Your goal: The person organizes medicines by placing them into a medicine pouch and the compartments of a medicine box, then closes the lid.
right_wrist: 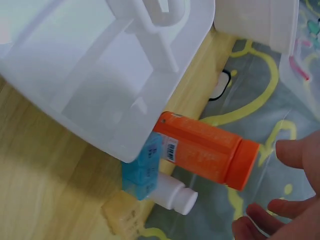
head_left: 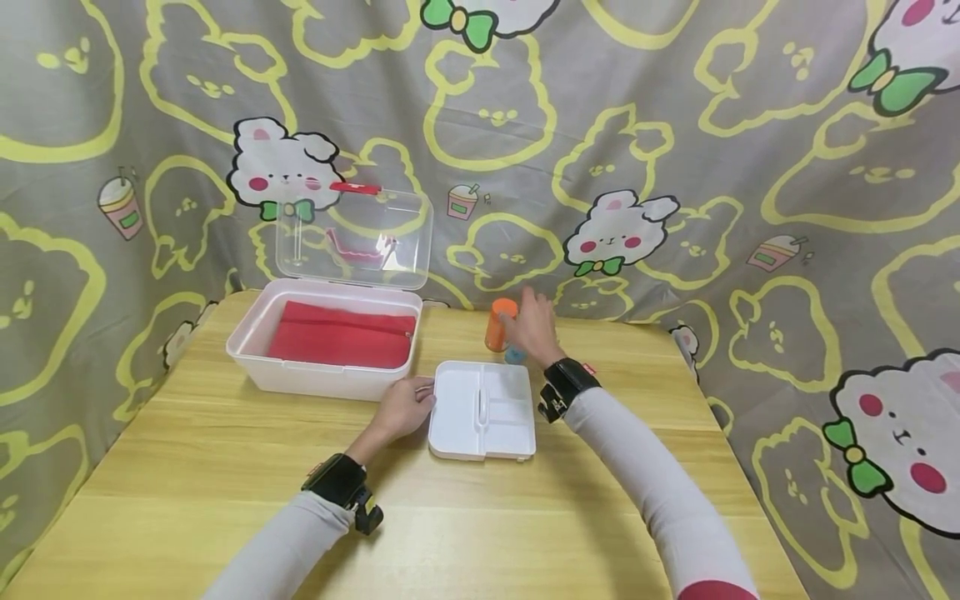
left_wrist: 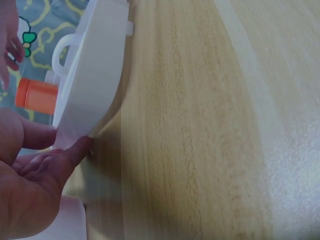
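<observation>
Orange Bottle: Reach Phase, Tray Steadied

Orange in colour and capped to match, the bottle (head_left: 500, 324) stands upright at the far edge of the wooden table (head_left: 225, 467), against the printed cloth backdrop (head_left: 675, 125). A small blue-labelled bottle with a white cap (right_wrist: 150, 175) stands just beside it, between the orange bottle and the white divided tray (head_left: 482, 410).

Hand status
- Right hand (head_left: 534, 327): fingers spread and relaxed, just beside the orange bottle. The right wrist view shows the fingertips (right_wrist: 295, 152) near the cap with a gap between them. Nothing is held.
- Left hand (head_left: 405, 408): fingers extended, resting against the left edge of the tray. The left wrist view shows one fingertip (left_wrist: 82, 146) touching the tray wall. It does not grip.
- The two hands are apart, one on each side of the tray.

Surroundings
- A white storage box (head_left: 330, 367) sits left of the tray. Its clear lid (head_left: 352, 237) stands raised, and a red pouch (head_left: 341, 335) lies inside.

Step in hand (judgement)
The work appears to be at the reach stage: the tray is steadied and the orange bottle is not yet taken.

Next move (judgement)
1. Close the right fingers round the bottle body, below the cap.
2. Keep clear of the small bottle; it stands close enough to be tipped.
3. Lift straight up before moving toward the tray compartments.
</observation>
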Demonstrator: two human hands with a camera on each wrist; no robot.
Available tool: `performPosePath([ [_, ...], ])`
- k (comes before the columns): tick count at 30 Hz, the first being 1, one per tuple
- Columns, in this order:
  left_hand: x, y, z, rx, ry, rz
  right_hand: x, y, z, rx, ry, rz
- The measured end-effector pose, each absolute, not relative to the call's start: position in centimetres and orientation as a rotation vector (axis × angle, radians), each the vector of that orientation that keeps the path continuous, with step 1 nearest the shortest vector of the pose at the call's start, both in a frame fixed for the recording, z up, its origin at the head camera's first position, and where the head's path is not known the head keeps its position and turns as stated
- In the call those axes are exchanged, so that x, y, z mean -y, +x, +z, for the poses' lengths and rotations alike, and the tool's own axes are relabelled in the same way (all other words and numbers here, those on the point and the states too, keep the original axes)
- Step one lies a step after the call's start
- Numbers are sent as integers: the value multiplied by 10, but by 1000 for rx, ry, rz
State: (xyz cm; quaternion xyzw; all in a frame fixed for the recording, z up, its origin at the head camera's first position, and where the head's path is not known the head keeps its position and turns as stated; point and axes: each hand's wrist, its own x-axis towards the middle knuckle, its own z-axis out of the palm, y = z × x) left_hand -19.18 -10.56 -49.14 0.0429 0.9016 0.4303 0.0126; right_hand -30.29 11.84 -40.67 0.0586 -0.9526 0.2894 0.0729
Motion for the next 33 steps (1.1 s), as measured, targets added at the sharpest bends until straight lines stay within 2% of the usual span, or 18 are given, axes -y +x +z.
performPosePath([
  [7, 106, -192, -495, -2801, 121, 1336, -117, -312, -418, 2944, 149, 739],
  [33, 105, -192, -497, -2809, 127, 1355, -112, -312, -430, 2865, -39, 1136],
])
